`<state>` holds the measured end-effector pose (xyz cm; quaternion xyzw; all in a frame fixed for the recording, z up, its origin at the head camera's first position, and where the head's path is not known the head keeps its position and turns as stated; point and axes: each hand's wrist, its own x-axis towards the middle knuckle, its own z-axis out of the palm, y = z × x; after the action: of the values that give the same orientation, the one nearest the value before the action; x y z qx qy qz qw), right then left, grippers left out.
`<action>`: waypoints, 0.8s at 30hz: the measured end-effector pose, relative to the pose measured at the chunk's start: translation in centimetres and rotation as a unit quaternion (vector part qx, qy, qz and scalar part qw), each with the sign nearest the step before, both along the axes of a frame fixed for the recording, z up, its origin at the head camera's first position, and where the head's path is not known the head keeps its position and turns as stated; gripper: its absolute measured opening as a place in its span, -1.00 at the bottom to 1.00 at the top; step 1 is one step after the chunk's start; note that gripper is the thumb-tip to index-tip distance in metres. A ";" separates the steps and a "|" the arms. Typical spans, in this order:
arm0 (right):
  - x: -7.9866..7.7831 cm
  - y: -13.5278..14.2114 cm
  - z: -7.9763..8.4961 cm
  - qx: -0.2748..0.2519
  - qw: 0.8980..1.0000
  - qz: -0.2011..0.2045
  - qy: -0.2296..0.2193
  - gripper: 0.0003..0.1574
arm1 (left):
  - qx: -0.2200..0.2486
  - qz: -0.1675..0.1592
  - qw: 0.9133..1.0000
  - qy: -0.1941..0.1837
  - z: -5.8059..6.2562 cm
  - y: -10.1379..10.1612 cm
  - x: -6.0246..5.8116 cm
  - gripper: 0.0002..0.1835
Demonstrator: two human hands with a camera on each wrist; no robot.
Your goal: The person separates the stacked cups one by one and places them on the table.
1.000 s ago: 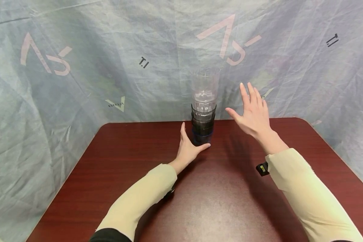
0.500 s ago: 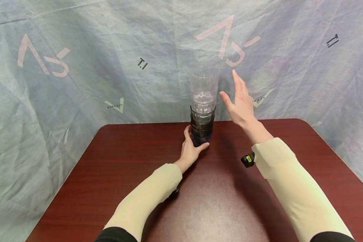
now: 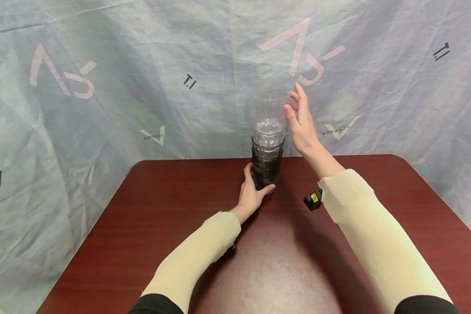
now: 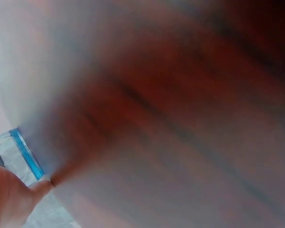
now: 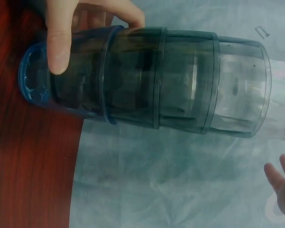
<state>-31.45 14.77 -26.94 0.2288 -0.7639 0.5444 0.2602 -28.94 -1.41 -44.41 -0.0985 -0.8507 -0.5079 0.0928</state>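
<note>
A tall stack of nested plastic cups (image 3: 267, 150) stands upright on the table. Lowest is a blue cup (image 5: 76, 95); dark see-through cups (image 5: 135, 80) come above it and a clear cup (image 3: 270, 111) is on top. My left hand (image 3: 251, 196) grips the blue cup near its base, thumb in front and fingers round the far left side. Only the thumb side of that hand and a bit of blue rim (image 4: 26, 154) appear in the left wrist view. Close to the clear cup's right side, my right hand (image 3: 303, 128) is raised with loosely extended fingers; the right wrist view shows a gap.
The dark red wooden table (image 3: 172, 192) reaches back to a hanging grey cloth (image 3: 204, 122) printed with letters, close behind the stack. A small black device (image 3: 313, 199) sits at the right sleeve's cuff.
My left hand has closed in round the blue cup at the bottom of the stack. My right hand has moved left and up, close to the top clear cup. The stack stays upright.
</note>
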 end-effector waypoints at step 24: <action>-0.3 -2.0 0.7 0.002 1.000 -0.014 0.007 0.09 | 0.006 -0.007 1.000 -0.006 0.3 0.3 -0.3 0.01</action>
<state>-31.79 12.81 -26.19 0.2227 -0.7660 0.5376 0.2731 -29.19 -1.13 -44.11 -0.1008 -0.8474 -0.5144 0.0843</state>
